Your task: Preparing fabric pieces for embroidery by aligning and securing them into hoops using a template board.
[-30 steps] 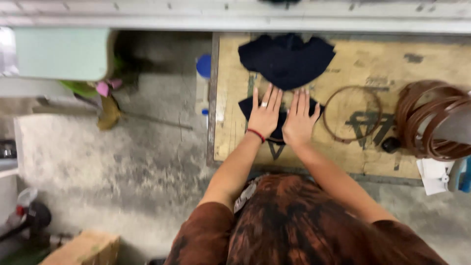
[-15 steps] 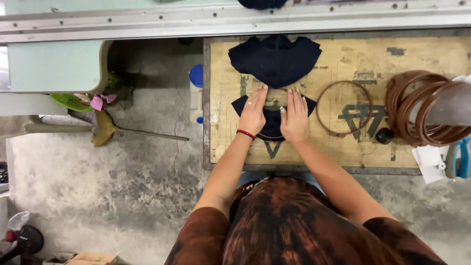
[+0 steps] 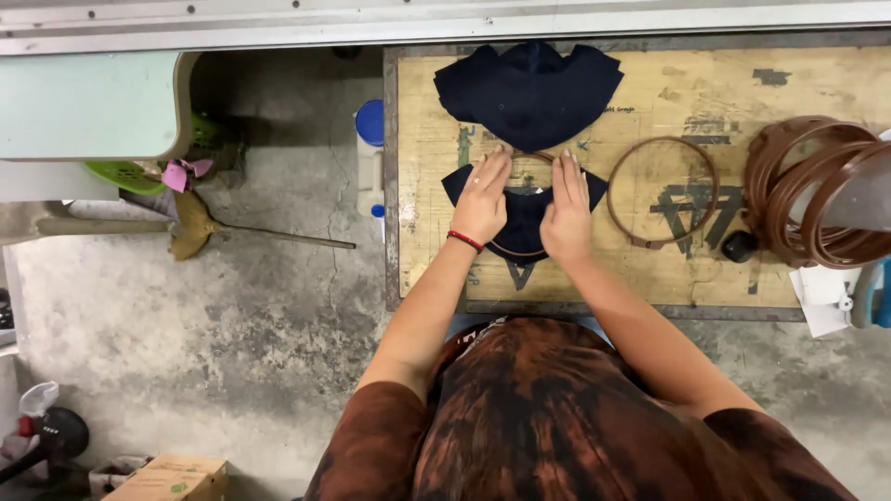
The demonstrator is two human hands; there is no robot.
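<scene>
Cloth (image 3: pixel 522 215), a small dark navy piece, is lying flat at the middle of the frame on the worn wooden table (image 3: pixel 650 278), over a thin brown hoop (image 3: pixel 516 250) whose rim is showing at its near and far edges. Both hands are pressing down on it, likely keeping it smooth over the hoop: the left hand (image 3: pixel 483 199) and right hand (image 3: pixel 566 209) are lying open, fingers straight, palms flat, gripping nothing. Just above, a pile of dark cloth (image 3: pixel 529 88) is waiting. To the right a spare hoop (image 3: pixel 662 192) is lying empty, and a stack of brown hoops (image 3: pixel 812 190) is sitting at the right edge.
</scene>
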